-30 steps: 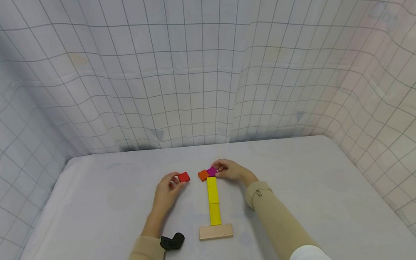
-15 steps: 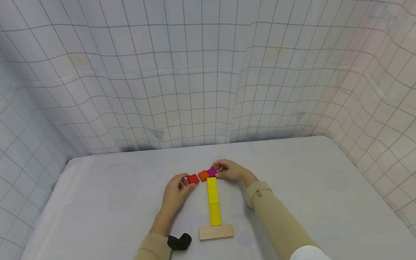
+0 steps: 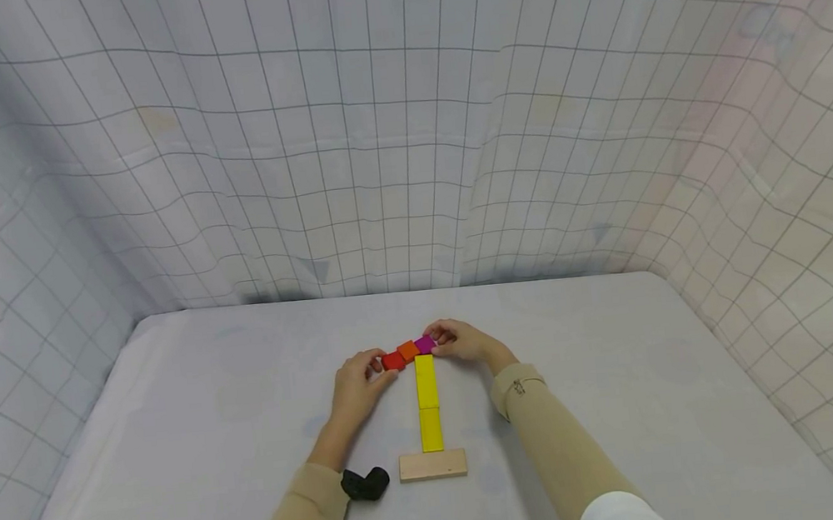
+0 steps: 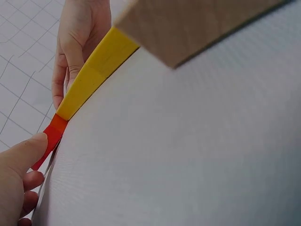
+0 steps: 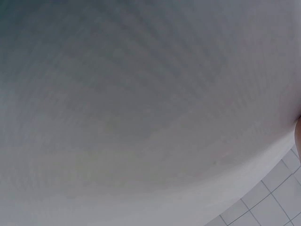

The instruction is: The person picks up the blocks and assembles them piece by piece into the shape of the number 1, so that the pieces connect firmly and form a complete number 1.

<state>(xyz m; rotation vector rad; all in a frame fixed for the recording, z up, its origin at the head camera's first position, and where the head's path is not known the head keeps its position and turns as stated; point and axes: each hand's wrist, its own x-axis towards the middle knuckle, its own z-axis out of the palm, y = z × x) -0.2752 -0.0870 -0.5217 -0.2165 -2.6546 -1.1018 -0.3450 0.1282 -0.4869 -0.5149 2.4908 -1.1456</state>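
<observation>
My left hand (image 3: 356,383) pinches a red block (image 3: 394,361) between thumb and fingers, its side up against an orange block (image 3: 408,350). To the right of the orange one, a purple block (image 3: 425,344) is pinched by my right hand (image 3: 462,343). These three blocks form a slanted row, lower at the left. Below the row, two yellow blocks (image 3: 426,382) run end to end toward a plain wooden block (image 3: 432,465) lying crosswise. In the left wrist view the thumb lies on the red block (image 4: 42,146); the right wrist view shows mostly white cloth.
A white cloth covers the table (image 3: 589,411). A black wrist camera (image 3: 366,484) sits on the left wrist, left of the wooden block. Grid-patterned curtains (image 3: 390,145) surround the back and sides.
My left hand has brought the red block rightward and slightly nearer, from a gap away to right beside the orange block. The right hand has stayed at the purple block.
</observation>
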